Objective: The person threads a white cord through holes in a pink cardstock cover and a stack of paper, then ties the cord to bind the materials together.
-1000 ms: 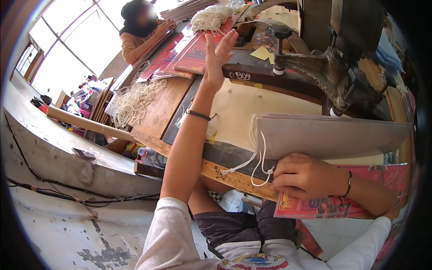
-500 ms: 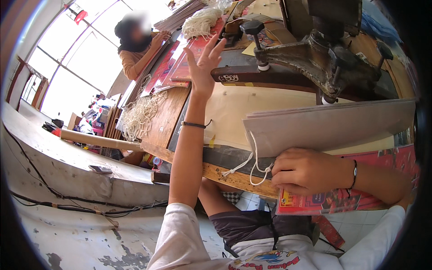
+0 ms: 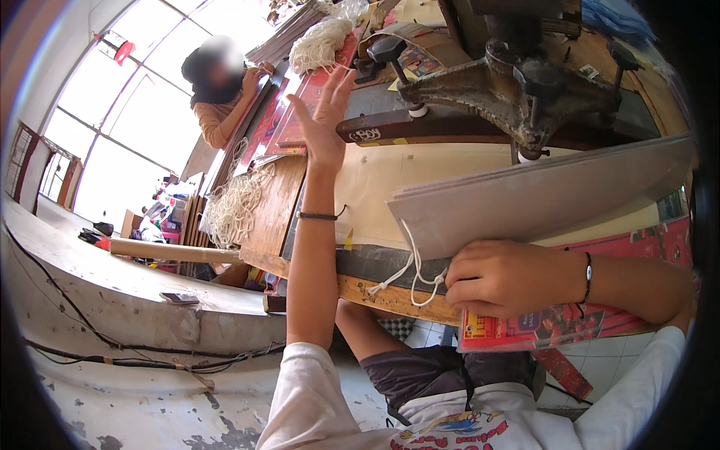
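Note:
My left hand [image 3: 324, 127] is raised with its fingers spread, beside the end of a dark press bar [image 3: 390, 129]. It shows no firm hold on anything. My right hand [image 3: 491, 277] lies on red printed sheets [image 3: 547, 330] at the table's front edge, its fingers curled under. What they hold is hidden. Just above that hand, a stack of grey-white sheets [image 3: 525, 202] stands tilted up along its upper edge. From the stack's left corner hangs a white cord [image 3: 415, 259], looped and knotted, one part reaching my right fingertips.
A heavy metal press frame [image 3: 517, 90] with black knobs stands over a cream board [image 3: 375, 184]. White cord bundles lie on the left [image 3: 236, 202] and at the back [image 3: 319, 46]. Another person [image 3: 221, 97] works at the far left. A cardboard tube [image 3: 172, 250] juts out at left.
The whole view has shifted slightly. The grey-white sheets look tilted a little more. Both hands keep nearly the same pose, the left still spread, the right still curled.

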